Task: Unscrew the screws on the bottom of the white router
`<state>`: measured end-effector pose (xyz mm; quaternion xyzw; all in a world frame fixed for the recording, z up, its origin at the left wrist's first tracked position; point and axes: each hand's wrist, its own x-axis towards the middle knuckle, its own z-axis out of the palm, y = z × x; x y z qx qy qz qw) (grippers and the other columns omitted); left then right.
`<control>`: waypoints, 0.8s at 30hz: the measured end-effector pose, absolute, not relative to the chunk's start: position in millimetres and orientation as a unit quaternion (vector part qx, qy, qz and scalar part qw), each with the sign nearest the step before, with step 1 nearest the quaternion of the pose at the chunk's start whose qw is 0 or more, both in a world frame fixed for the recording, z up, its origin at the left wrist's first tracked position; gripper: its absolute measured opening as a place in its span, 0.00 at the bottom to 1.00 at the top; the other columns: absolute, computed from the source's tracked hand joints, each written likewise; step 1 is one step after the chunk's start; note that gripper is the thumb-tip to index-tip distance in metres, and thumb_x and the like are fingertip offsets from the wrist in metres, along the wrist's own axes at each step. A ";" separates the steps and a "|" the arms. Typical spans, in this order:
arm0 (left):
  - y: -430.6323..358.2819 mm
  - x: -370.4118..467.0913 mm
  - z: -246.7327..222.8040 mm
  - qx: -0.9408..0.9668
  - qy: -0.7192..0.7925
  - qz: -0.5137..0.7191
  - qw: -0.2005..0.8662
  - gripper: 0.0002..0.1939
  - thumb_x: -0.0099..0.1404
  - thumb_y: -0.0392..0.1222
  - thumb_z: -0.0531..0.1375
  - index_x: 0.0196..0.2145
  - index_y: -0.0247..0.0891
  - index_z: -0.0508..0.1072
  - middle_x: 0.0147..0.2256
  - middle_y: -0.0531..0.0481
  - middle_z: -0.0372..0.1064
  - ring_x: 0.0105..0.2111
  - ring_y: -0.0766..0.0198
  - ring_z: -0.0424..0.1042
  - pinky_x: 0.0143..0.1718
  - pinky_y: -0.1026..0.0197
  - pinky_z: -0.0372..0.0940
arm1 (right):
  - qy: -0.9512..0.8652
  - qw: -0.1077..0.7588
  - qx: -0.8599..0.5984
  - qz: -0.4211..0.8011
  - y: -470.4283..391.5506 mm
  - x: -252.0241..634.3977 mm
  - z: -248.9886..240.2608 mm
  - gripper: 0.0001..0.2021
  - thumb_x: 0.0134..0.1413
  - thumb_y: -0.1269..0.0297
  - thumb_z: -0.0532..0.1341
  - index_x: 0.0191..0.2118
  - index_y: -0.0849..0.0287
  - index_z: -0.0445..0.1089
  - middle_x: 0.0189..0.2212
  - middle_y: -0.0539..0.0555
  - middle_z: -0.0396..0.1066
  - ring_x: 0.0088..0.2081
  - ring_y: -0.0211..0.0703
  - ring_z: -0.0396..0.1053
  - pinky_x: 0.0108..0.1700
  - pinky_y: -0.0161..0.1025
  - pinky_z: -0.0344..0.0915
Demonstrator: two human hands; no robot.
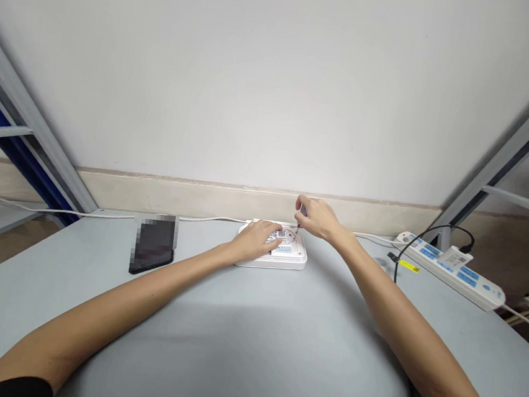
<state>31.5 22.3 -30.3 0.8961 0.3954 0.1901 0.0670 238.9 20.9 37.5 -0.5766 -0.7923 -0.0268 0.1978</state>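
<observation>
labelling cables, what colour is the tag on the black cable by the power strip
The tag is yellow, best seen in the head view.

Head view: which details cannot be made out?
In the head view:
White perforated plastic box: top partly under left hand.
Slim purplish tool: grip mostly inside right hand.
White printed label: text too small.
Dark flat device: face pixelated.
Thin black cable: partly behind right forearm.

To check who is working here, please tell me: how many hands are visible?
2: the left hand lies on the white device; the right hand holds a small tool near its far-right corner.
</observation>
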 end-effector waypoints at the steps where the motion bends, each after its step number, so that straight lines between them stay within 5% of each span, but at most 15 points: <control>1: 22.3 31.4 -30.4 0.896 0.396 0.191 0.068 0.21 0.69 0.53 0.49 0.54 0.43 0.66 0.54 0.48 0.67 0.55 0.53 0.64 0.56 0.50 0.59 | -0.787 0.202 -0.582 -0.027 21.4 239.4 37.2 0.06 0.56 0.67 0.55 0.39 0.58 0.66 0.29 0.55 0.76 0.36 0.48 0.71 0.32 0.37 0.54; 5: 22.6 31.2 -30.6 0.894 0.399 0.194 0.069 0.21 0.69 0.53 0.49 0.54 0.44 0.66 0.55 0.47 0.67 0.56 0.53 0.63 0.56 0.50 0.59 | -0.783 0.212 -0.585 -0.017 23.9 242.0 35.8 0.07 0.58 0.65 0.52 0.38 0.57 0.66 0.25 0.53 0.75 0.35 0.47 0.71 0.33 0.36 0.54; 9: 22.6 31.5 -30.2 0.894 0.399 0.192 0.071 0.21 0.69 0.53 0.49 0.55 0.44 0.66 0.54 0.48 0.67 0.56 0.54 0.63 0.56 0.51 0.60 | -0.783 0.238 -0.575 0.009 25.6 242.8 35.1 0.10 0.50 0.69 0.56 0.41 0.57 0.66 0.31 0.52 0.76 0.34 0.45 0.69 0.32 0.36 0.54; 13: 22.4 31.4 -30.1 0.894 0.399 0.192 0.070 0.21 0.69 0.53 0.49 0.55 0.44 0.66 0.55 0.48 0.66 0.56 0.54 0.63 0.56 0.50 0.60 | -0.760 0.275 -0.587 0.053 28.1 242.7 34.2 0.06 0.52 0.64 0.56 0.33 0.58 0.68 0.26 0.53 0.75 0.33 0.45 0.68 0.32 0.36 0.54; 18: 21.4 31.3 -29.5 0.893 0.400 0.193 0.067 0.21 0.69 0.53 0.49 0.54 0.44 0.67 0.55 0.48 0.67 0.56 0.54 0.64 0.56 0.50 0.60 | -0.753 0.278 -0.582 0.135 32.1 246.9 30.0 0.11 0.51 0.61 0.56 0.22 0.60 0.68 0.21 0.53 0.73 0.24 0.38 0.67 0.27 0.34 0.58; 24: 20.9 31.6 -28.0 0.895 0.402 0.185 0.062 0.21 0.69 0.53 0.49 0.55 0.43 0.67 0.55 0.47 0.67 0.56 0.53 0.63 0.56 0.50 0.60 | -0.738 0.263 -0.570 0.249 38.3 253.1 20.5 0.11 0.48 0.64 0.56 0.21 0.62 0.68 0.16 0.52 0.70 0.15 0.35 0.63 0.20 0.33 0.61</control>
